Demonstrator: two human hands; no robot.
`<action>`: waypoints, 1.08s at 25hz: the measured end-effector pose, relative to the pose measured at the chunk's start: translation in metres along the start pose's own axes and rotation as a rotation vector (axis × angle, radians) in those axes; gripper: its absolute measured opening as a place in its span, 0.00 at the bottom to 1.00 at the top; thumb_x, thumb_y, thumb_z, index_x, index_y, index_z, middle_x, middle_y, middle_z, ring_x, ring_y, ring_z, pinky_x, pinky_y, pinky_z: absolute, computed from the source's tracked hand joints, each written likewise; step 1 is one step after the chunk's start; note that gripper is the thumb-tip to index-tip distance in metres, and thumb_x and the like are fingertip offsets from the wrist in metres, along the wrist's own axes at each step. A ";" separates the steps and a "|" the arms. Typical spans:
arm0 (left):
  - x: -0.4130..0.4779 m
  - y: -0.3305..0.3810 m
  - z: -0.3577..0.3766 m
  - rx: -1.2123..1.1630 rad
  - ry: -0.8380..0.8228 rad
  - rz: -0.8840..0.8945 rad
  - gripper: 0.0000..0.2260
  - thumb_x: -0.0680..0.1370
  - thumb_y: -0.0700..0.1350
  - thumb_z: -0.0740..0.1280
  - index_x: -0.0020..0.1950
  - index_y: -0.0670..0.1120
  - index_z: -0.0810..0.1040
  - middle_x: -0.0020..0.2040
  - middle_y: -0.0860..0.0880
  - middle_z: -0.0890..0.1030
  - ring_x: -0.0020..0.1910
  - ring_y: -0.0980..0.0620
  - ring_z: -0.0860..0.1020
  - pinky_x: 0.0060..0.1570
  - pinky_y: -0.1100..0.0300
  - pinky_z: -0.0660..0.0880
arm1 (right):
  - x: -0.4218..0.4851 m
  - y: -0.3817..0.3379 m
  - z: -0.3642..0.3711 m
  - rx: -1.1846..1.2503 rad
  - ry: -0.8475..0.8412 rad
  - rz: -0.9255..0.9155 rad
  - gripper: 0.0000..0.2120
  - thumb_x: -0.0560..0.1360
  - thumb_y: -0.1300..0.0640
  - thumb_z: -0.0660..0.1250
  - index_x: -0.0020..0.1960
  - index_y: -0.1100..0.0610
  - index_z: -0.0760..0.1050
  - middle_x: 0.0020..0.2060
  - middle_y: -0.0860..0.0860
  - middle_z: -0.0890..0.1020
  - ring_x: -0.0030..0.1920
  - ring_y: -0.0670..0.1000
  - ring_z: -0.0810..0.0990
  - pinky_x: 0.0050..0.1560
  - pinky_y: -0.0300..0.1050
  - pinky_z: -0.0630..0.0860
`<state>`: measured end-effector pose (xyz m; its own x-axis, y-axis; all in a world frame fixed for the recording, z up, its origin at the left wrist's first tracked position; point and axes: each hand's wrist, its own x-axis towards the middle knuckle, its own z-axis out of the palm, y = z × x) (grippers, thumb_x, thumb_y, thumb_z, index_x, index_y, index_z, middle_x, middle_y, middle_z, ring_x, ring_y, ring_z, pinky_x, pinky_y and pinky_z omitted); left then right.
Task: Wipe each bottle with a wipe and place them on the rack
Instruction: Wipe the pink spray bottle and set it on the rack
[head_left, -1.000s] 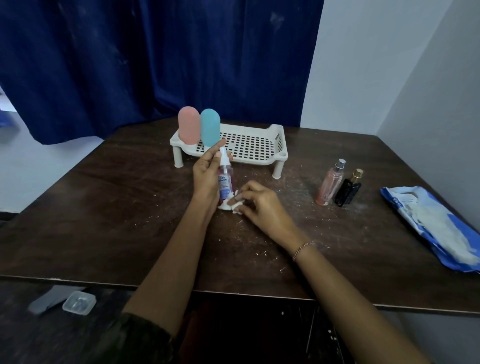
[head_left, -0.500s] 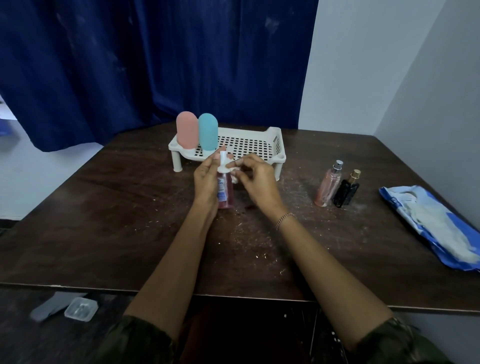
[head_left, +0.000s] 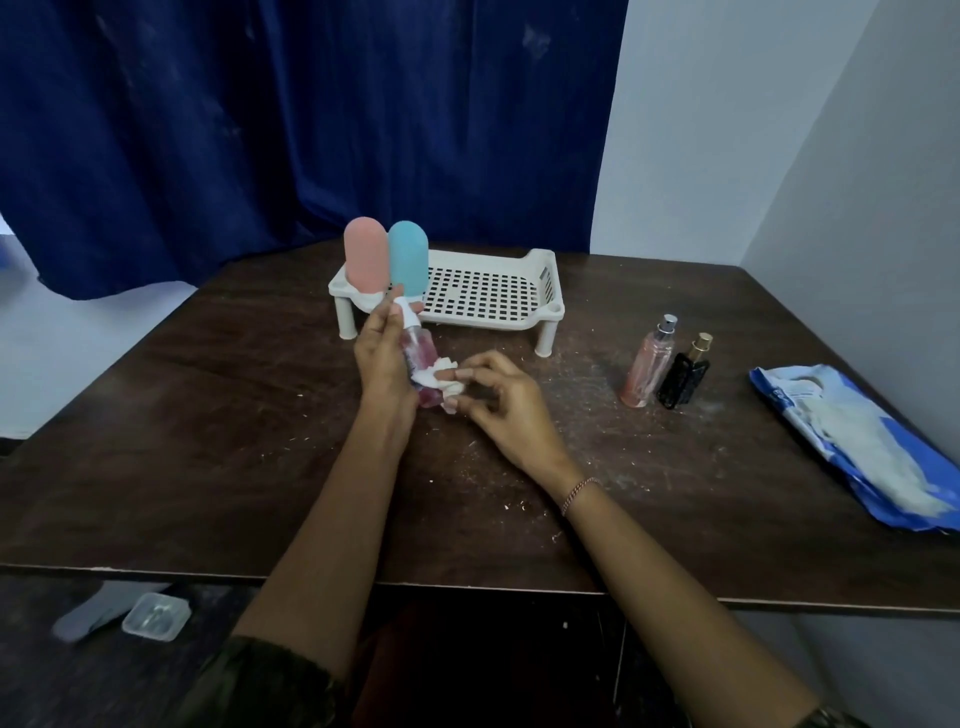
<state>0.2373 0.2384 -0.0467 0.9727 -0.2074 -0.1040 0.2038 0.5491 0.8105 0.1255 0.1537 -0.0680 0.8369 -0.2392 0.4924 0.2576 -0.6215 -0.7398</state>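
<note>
left hand (head_left: 382, 358) grips a spray bottle (head_left: 418, 358) upright above the table (head_left: 208, 415) (just before the rack (head_left: 488, 296)); right hand (head_left: 498, 400) pinches a wipe (head_left: 441, 378) against the bottle's lower side.

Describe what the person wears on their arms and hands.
The left hand and right hand are bare, with no gloves. A thin pinkish bracelet circles the right wrist. The forearms are uncovered; dark green mottled sleeves begin past the elbows, at the picture's bottom edge.
</note>
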 end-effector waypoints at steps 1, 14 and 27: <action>0.002 0.002 -0.002 -0.022 0.040 -0.019 0.10 0.80 0.44 0.61 0.59 0.50 0.77 0.57 0.48 0.80 0.54 0.52 0.77 0.55 0.54 0.76 | -0.001 -0.001 0.000 0.021 -0.016 -0.034 0.14 0.70 0.67 0.70 0.56 0.63 0.78 0.49 0.51 0.75 0.50 0.41 0.75 0.51 0.33 0.76; -0.005 -0.014 0.005 -0.253 -0.205 -0.351 0.11 0.78 0.52 0.63 0.48 0.43 0.75 0.35 0.49 0.77 0.29 0.55 0.76 0.28 0.64 0.75 | -0.004 -0.012 0.004 -0.162 0.181 -0.248 0.09 0.71 0.64 0.70 0.51 0.64 0.78 0.49 0.54 0.77 0.50 0.48 0.77 0.51 0.42 0.77; -0.010 -0.012 0.008 0.103 0.032 -0.115 0.11 0.81 0.48 0.60 0.59 0.43 0.72 0.45 0.46 0.79 0.41 0.51 0.79 0.42 0.56 0.78 | 0.003 -0.001 0.005 0.125 0.169 0.012 0.12 0.73 0.64 0.68 0.56 0.64 0.78 0.43 0.46 0.73 0.44 0.41 0.73 0.46 0.35 0.73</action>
<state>0.2239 0.2270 -0.0507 0.9471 -0.2374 -0.2160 0.3028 0.4371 0.8469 0.1303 0.1574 -0.0677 0.7498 -0.3743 0.5456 0.3154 -0.5228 -0.7920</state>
